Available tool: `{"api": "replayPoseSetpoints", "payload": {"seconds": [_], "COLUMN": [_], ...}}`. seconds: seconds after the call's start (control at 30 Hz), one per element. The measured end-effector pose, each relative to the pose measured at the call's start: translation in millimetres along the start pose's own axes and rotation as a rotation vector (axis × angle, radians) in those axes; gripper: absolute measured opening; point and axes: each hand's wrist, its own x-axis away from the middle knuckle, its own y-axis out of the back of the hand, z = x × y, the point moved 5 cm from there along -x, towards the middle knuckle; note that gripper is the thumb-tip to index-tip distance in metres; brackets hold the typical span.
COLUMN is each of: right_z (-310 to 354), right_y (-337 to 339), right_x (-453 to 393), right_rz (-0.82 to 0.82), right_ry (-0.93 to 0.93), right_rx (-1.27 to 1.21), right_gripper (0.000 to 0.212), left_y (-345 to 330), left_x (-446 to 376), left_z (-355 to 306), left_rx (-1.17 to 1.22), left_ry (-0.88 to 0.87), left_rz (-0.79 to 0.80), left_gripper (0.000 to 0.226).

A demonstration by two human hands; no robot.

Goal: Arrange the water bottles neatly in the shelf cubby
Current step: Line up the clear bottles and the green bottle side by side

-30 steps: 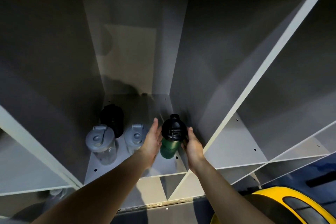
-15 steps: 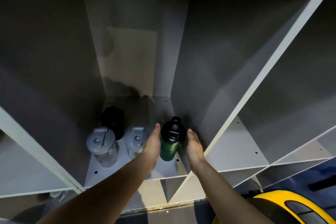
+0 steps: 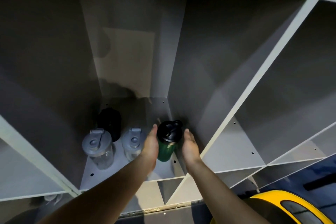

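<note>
While left hand (image 3: 150, 146) and right hand (image 3: 190, 144) flanked the green bottle (image 3: 166, 148) at the cubby (image 3: 127, 169) floor's right side, palms open, contact unclear, placement step; next needed aligning beside the clear bottles (image 3: 131, 143).

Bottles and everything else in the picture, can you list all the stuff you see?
Green bottle: one, green with a black lid, front right of the cubby, between the hands.
Clear bottles: two, see-through with grey lids, front left and front middle.
Black bottle: one, black, behind the clear ones.
Shelf: one, grey-white, cubbies all around.
Yellow thing: one, bottom right corner, unclear what it is.
Left hand: bare, flat against the green bottle's left side.
Right hand: bare, open, just right of the green bottle.
</note>
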Motion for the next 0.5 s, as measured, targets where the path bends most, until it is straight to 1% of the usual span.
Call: {"api": "replayPoseSetpoints", "payload": {"seconds": [0.1, 0.2, 0.27, 0.3, 0.4, 0.5], "right_z": [3.5, -4.1, -10.1, -12.7, -12.5, -4.3], "right_y": [-6.4, -12.2, -10.6, -8.7, -4.6, -6.0], "right_x": [-6.8, -4.2, -0.9, 0.1, 0.3, -4.1], "right_rz": [0.035, 0.059, 0.042, 0.031, 0.006, 0.025], "right_ry": [-0.077, -0.083, -0.075, -0.077, -0.067, -0.09], "right_rx": [-0.135, -0.197, -0.208, -0.195, -0.135, -0.134], "right_gripper": [0.051, 0.049, 0.045, 0.045, 0.054, 0.056], "left_y": [-0.7, -4.8, -4.1, -4.0, -3.0, -1.1], "left_x": [5.5, 3.9, 1.9, 2.1, 9.3, 7.7], "left_z": [4.1, 2.6, -5.1, -8.9, -15.6, -5.3], "left_rx": [0.055, 0.056, 0.007, 0.004, 0.008, -0.002], "left_ry": [0.014, -0.007, -0.037, -0.044, -0.069, -0.054], "left_rz": [0.03, 0.069, 0.056, 0.058, 0.05, 0.054], "left_gripper": [0.053, 0.051, 0.043, 0.042, 0.054, 0.052]}}
